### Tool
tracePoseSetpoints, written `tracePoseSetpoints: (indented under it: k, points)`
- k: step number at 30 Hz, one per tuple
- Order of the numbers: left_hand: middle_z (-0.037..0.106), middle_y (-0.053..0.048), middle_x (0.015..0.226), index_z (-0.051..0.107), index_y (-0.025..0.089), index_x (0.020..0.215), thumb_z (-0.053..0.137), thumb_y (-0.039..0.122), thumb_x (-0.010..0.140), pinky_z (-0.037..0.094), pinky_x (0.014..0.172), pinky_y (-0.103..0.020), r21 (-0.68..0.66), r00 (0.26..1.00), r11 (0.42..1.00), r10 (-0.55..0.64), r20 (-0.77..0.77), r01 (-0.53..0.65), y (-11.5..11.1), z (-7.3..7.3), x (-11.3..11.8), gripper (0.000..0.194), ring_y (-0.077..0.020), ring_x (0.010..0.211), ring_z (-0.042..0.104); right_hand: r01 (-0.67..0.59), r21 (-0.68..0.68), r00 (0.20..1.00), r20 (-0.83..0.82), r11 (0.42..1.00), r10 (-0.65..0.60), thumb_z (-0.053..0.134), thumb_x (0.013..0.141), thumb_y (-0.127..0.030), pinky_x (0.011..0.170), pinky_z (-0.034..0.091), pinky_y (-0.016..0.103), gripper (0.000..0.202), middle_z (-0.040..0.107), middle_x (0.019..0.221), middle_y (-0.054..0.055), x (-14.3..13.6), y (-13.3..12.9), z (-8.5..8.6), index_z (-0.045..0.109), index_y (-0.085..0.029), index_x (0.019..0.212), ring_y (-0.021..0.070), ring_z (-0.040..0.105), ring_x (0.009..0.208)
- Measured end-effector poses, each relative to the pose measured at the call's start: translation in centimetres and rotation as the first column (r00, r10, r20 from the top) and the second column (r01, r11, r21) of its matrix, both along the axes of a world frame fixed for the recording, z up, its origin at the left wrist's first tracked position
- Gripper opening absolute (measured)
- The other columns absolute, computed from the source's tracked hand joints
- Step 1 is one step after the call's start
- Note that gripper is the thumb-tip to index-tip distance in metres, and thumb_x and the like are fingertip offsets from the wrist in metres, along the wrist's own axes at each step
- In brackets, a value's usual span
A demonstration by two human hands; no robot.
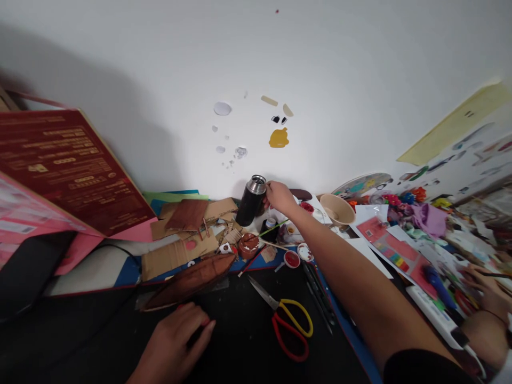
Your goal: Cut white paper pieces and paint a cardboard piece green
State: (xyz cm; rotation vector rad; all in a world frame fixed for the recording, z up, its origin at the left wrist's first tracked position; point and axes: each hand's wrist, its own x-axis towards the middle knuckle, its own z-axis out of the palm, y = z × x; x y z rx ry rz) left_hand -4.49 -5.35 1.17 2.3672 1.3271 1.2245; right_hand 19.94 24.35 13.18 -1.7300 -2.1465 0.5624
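My right hand (279, 198) reaches forward and is closed around the upper side of a black thermos flask (248, 205). The flask has a steel rim, its mouth is uncovered, and it tilts slightly near the wall. My left hand (176, 341) rests low over the black mat with its fingers curled. Bits of red show at its fingertips, but what they belong to is mostly hidden. Just beyond it lies a brown boat-shaped piece (192, 280). Scissors (282, 314) with yellow and red handles lie open to the right. A jar of brown paint (248, 245) stands below the flask.
Cardboard pieces (176, 258) lie at the back left beside a dark red panel (72, 165). A red paint lid (292, 259), dark pens (318, 293) and a beige bowl (338, 209) sit right of centre. Another person's hand (486, 288) is at far right, near a power strip (434, 317).
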Motion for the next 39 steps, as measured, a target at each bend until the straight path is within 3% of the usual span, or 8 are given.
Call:
tracePoseSetpoints:
  k: [11, 18, 24, 30, 39]
  points:
    - [0.062, 0.004, 0.066, 0.058, 0.024, 0.08, 0.053, 0.026, 0.109, 0.047, 0.057, -0.023, -0.013, 1.0, 1.0, -0.008, -0.006, 0.008, 0.04, -0.16, -0.02, 0.03, -0.0118, 0.056, 0.063, 0.008, 0.005, 0.999, 0.043, 1.0, -0.008, 0.04, 0.117, -0.028, 0.061, 0.05, 0.024, 0.036, 0.079, 0.076, 0.006, -0.18, -0.17, 0.19, 0.067, -0.019, 0.097, 0.016, 0.072, 0.058]
    - [0.062, 0.005, 0.066, 0.059, 0.024, 0.079, 0.055, 0.026, 0.108, 0.047, 0.058, -0.023, -0.014, 1.0, 1.0, 0.004, 0.019, -0.004, -0.05, -0.48, -0.04, 0.029, -0.0118, 0.056, 0.063, -0.005, -0.007, 0.999, 0.053, 1.0, 0.005, 0.041, 0.115, -0.022, 0.06, 0.05, 0.025, 0.032, 0.079, 0.077, 0.005, -0.18, -0.39, -0.16, 0.067, -0.018, 0.096, 0.016, 0.072, 0.055]
    - [0.063, 0.004, 0.066, 0.059, 0.024, 0.079, 0.056, 0.024, 0.106, 0.047, 0.058, -0.023, -0.051, 1.0, 0.999, -0.01, 0.02, 0.011, -0.08, -0.5, -0.11, 0.027, -0.0124, 0.057, 0.063, 0.01, 0.031, 0.999, 0.041, 0.999, -0.012, 0.037, 0.118, -0.03, 0.066, 0.052, 0.025, 0.037, 0.08, 0.081, 0.007, 0.12, -0.14, -0.12, 0.067, -0.019, 0.1, 0.0162, 0.073, 0.06]
    - [0.062, 0.004, 0.065, 0.059, 0.024, 0.078, 0.056, 0.023, 0.106, 0.047, 0.057, -0.023, -0.031, 1.0, 0.999, -0.009, 0.022, 0.009, 0.02, -0.19, -0.04, 0.028, -0.0126, 0.056, 0.063, -0.004, 0.0, 0.999, 0.047, 1.0, 0.004, 0.042, 0.115, -0.023, 0.061, 0.051, 0.026, 0.032, 0.08, 0.079, 0.007, -0.23, -0.56, -0.2, 0.069, -0.018, 0.099, 0.0178, 0.073, 0.056]
    - [0.062, 0.005, 0.066, 0.059, 0.024, 0.079, 0.055, 0.024, 0.107, 0.047, 0.058, -0.023, -0.039, 1.0, 0.999, -0.011, 0.014, 0.011, -0.05, -0.39, -0.08, 0.028, -0.0119, 0.056, 0.063, -0.012, 0.029, 0.999, 0.04, 1.0, 0.011, 0.041, 0.116, -0.025, 0.064, 0.051, 0.027, 0.031, 0.08, 0.078, 0.006, -0.28, -0.53, -0.01, 0.069, -0.018, 0.102, 0.018, 0.074, 0.058]
